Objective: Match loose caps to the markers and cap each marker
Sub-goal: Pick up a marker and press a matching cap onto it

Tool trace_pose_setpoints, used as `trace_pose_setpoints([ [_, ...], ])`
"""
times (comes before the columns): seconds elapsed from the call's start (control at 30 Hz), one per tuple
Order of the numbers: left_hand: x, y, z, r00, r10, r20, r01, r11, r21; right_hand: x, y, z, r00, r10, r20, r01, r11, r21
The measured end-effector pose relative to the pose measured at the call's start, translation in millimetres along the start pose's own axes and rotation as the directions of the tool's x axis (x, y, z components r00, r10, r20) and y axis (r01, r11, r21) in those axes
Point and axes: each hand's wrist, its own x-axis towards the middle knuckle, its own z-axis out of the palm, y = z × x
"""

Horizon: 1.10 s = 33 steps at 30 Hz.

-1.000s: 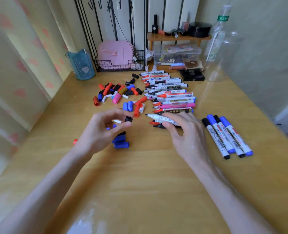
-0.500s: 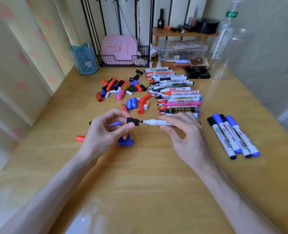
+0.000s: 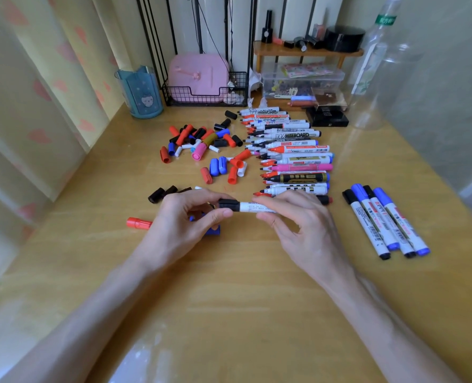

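Left hand (image 3: pixel 185 225) pinching black cap (image 3: pixel 228 205), right hand (image 3: pixel 298 225) gripping marker (image 3: pixel 252 208) barrel. Both hovering mid-desk (image 3: pixel 229 299), at 6 o'clock of the uncapped row (image 3: pixel 292 150). Cap looking seated on the nib end (can't tell if fully clicked). Advising: keeping cap and barrel coaxial, pushing straight home, then parking it with the capped four (image 3: pixel 386 222) at 3 o'clock.

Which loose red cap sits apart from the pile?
The red cap lying on its side just left of the left hand. Every other red cap is farther back, in the cap pile beside the marker row.
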Motion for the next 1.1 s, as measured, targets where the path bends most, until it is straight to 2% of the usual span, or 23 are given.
trace_pose_setpoints([
  [0.2,-2,3,3,1.0,0.01,-0.003,-0.011,0.999,-0.033,-4,-6,-1,1.0,0.001,-0.009,-0.001,1.0,0.028],
  [0.43,-5,5,8,1.0,0.008,0.011,-0.007,0.995,-0.102,-4,-12,-1,0.999,-0.027,-0.038,0.024,0.998,-0.058],
  [0.63,-5,3,10,1.0,-0.002,0.031,0.006,0.994,-0.112,-5,-12,2,0.999,-0.01,-0.046,0.007,0.999,-0.054],
  [0.77,-2,4,10,1.0,-0.009,0.029,0.012,0.993,-0.118,-3,-11,0,1.0,0.026,-0.016,-0.027,0.999,-0.041],
  [0.93,4,10,20,0.999,-0.004,0.037,0.01,0.989,-0.147,3,-18,-10,0.997,0.042,0.061,-0.035,0.994,-0.106],
  [1.1,12,11,33,1.0,0.01,0.01,-0.009,0.993,-0.12,3,-7,-23,0.987,0.147,0.059,-0.141,0.986,-0.088],
])
